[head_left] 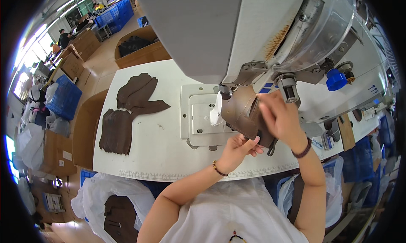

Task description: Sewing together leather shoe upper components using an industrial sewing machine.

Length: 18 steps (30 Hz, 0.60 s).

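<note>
1. The left hand point(237, 151) has its grip clamped on the lower edge of a brown piece point(242, 111).
2. The right hand point(284, 118) is blurred at the piece's right side; whether its grip is apart or together cannot be told.
3. The piece sits beneath the sewing machine point(190, 27), above the white tabletop point(148, 162); brown panels point(116, 132) lie well apart, left.

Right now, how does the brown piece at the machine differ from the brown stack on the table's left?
The brown piece is held by the left hand; the brown stack lies untouched on the table. The brown piece bears a pale dotted line; the brown stack shows many layered edges. Both are brown.
</note>
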Tool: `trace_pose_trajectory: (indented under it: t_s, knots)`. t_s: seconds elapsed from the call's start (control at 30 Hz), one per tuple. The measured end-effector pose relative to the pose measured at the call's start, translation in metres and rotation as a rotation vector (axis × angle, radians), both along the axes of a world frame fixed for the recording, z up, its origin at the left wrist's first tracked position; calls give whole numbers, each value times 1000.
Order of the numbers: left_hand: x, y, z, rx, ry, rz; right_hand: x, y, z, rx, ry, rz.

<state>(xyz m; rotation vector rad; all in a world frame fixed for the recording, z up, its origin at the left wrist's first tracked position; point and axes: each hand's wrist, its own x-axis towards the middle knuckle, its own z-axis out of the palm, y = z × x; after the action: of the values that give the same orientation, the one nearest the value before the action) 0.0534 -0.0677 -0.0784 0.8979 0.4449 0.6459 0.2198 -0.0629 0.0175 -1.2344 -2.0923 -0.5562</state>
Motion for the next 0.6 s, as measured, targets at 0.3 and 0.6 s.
trace_pose_trajectory:
  t_s: [0.3,0.6]
  knots:
    - [-55,7,36,839,221,-92,-29,-40,-6,-155,-162,195]
    - [-70,51,72,1844,457,604,-45,-38,-31,145,-73,79]
